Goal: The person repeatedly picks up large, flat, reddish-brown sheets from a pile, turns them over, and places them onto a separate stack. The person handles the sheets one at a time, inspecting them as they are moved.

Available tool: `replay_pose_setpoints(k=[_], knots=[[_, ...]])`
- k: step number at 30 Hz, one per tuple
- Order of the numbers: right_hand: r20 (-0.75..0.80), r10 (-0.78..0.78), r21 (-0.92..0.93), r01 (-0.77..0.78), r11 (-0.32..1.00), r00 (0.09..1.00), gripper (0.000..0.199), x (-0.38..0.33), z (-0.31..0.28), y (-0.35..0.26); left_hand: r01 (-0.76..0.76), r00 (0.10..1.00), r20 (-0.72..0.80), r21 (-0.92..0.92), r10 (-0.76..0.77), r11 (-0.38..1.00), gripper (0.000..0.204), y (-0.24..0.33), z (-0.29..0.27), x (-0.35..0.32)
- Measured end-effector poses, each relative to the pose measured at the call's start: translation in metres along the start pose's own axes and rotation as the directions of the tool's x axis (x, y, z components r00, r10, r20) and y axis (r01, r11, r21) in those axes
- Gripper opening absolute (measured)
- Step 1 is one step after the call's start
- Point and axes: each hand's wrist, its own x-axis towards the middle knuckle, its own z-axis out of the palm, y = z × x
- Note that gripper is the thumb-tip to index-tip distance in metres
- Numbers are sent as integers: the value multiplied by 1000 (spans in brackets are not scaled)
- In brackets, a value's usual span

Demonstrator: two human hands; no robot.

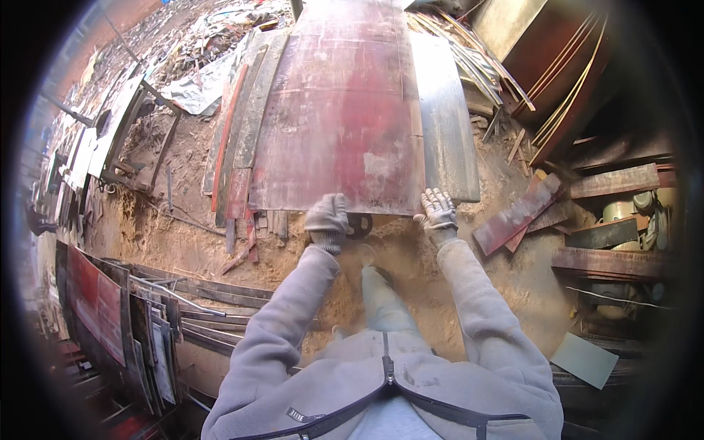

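A large, worn, reddish plywood board point(337, 139) stretches away in front of me, its near edge facing my body. My left hand point(327, 221), in a pale knitted glove, curls its fingers over that edge near the left corner. At the right corner is my right hand point(439, 213), gloved the same way. Its fingers stretch forward and apart, with the thumb toward the board's corner. A greyish board point(449, 139) lies along the right side of the reddish one, partly covered by it. Under the near edge shows a dark round thing point(359, 226), mostly hidden.
Narrow weathered planks point(246, 132) lie along the board's left side. Upright panels point(99, 301) lean at lower left. Short red offcuts point(519, 211) and stacked timber point(609, 260) are on the right. Sandy ground point(389, 257) lies underfoot, and scrap point(202, 55) spreads behind.
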Motion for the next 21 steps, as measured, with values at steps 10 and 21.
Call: replay_pose_setpoints(k=[10, 21], knots=[[1, -95, 83, 94, 992, 996, 70, 4, 0, 12, -289, 844, -196, 618, 499, 731, 49, -39, 13, 68], [22, -36, 108, 33, 994, 999, 68, 128, 3, 54, -302, 867, -103, 670, 487, 678, 55, 24, 2, 191]])
